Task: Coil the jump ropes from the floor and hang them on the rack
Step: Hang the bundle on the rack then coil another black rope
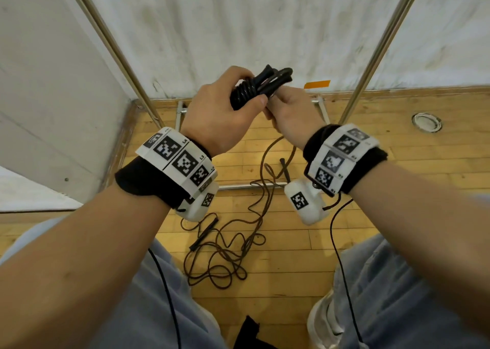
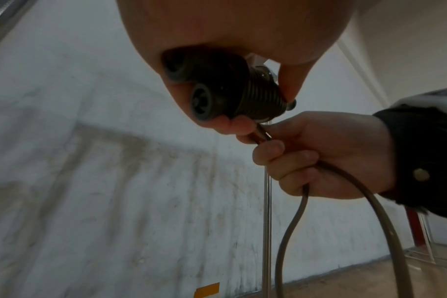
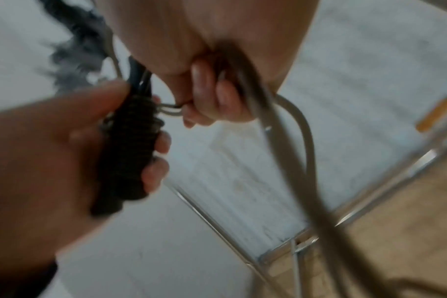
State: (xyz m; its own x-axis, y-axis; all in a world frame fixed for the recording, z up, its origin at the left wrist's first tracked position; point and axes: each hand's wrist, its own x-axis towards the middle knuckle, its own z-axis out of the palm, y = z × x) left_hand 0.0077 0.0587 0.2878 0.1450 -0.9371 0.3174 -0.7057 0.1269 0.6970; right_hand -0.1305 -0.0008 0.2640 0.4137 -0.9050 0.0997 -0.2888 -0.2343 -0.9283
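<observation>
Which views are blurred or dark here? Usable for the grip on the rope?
Head view: sharp, evenly lit, wide-angle bending of the rack poles; left hand grip on the rope bundle clear. Left wrist view: dim, bundle fairly sharp, palm close and shadowed. Right wrist view: heavy motion blur, right hand and loose rope smeared.

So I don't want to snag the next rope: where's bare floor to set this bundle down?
Bare boards lie right of the rack's right pole, toward the round floor plate. Crowded: the loose rope sprawls between the person's knees and over the rack's base bar.
</observation>
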